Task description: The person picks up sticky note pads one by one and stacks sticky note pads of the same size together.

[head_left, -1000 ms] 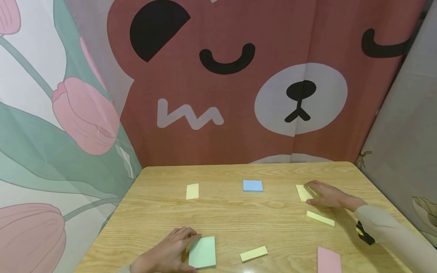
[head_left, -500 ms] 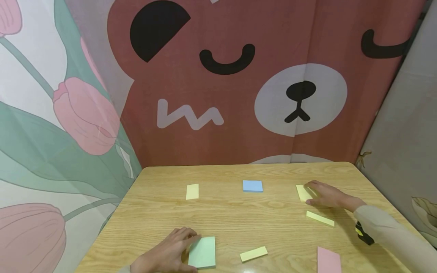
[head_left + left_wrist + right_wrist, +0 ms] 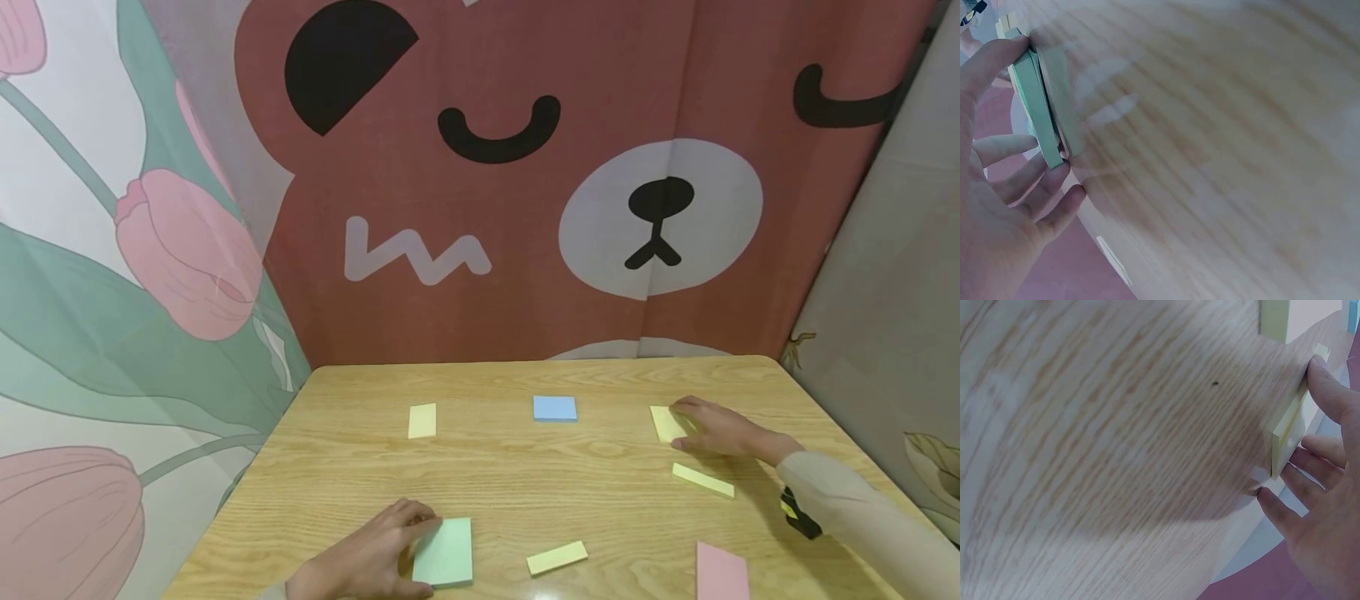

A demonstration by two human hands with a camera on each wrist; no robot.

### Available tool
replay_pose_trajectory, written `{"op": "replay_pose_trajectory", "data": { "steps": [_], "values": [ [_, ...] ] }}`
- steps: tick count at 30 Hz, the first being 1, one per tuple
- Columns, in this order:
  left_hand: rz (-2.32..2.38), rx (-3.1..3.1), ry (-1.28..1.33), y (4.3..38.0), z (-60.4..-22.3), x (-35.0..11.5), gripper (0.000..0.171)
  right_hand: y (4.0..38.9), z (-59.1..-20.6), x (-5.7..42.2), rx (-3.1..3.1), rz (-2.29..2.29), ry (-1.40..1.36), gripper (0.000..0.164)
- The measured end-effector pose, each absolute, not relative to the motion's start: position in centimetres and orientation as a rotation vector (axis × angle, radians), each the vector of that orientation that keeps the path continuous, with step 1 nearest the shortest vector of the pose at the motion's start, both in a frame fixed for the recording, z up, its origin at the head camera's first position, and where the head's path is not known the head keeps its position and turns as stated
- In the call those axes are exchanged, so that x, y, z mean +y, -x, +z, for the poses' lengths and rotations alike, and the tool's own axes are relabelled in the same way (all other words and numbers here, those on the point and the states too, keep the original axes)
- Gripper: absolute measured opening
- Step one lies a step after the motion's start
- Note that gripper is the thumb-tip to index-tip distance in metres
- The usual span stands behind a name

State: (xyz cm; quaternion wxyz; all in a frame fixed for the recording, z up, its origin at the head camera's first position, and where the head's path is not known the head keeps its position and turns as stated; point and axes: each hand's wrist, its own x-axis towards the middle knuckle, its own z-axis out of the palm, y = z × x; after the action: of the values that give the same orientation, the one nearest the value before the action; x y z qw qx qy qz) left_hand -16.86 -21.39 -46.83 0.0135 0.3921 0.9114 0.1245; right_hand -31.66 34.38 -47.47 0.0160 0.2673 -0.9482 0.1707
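Note:
In the head view, my left hand (image 3: 367, 552) is at the left side of a mint-green sticky note pad (image 3: 448, 553) near the front of the table. The left wrist view shows the thumb at one end of this green pad (image 3: 1036, 106) and fingertips at the other, gripping it between them. Farther back on the right, my right hand (image 3: 723, 429) holds a pale yellow sticky note pad (image 3: 663, 423), partly hidden under the fingers. Its thumb and fingertips span the yellow pad (image 3: 1289, 434) end to end in the right wrist view.
A blue pad (image 3: 555, 408) and another yellow pad (image 3: 422, 421) lie toward the back. Two narrow yellow pads (image 3: 557, 558) lie on the wooden table (image 3: 480, 475), one beside the right forearm. A pink pad (image 3: 722, 572) sits at the front right. Printed cloths (image 3: 420, 317) hang around the table.

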Motion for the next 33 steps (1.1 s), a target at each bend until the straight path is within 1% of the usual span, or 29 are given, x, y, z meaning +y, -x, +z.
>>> {"op": "replay_pose_trajectory", "data": {
  "steps": [8, 24, 33],
  "values": [
    [0.376, 2.850, -1.266, 17.05, -46.87, -21.35, 0.073, 31.50, -47.29, 34.37, -2.944, 0.533, -0.845, 0.075],
    [0.385, 2.821, -1.197, 17.28, -46.64, -21.11, 0.072, 31.49, -47.19, 34.26, -2.952, 0.546, -0.875, 0.075],
    [0.404, 2.838, -1.281, 17.64, -46.77, -21.06, 0.070, 31.80, -47.58, 34.54, -2.958, 0.542, -0.881, 0.077]
  ]
}}
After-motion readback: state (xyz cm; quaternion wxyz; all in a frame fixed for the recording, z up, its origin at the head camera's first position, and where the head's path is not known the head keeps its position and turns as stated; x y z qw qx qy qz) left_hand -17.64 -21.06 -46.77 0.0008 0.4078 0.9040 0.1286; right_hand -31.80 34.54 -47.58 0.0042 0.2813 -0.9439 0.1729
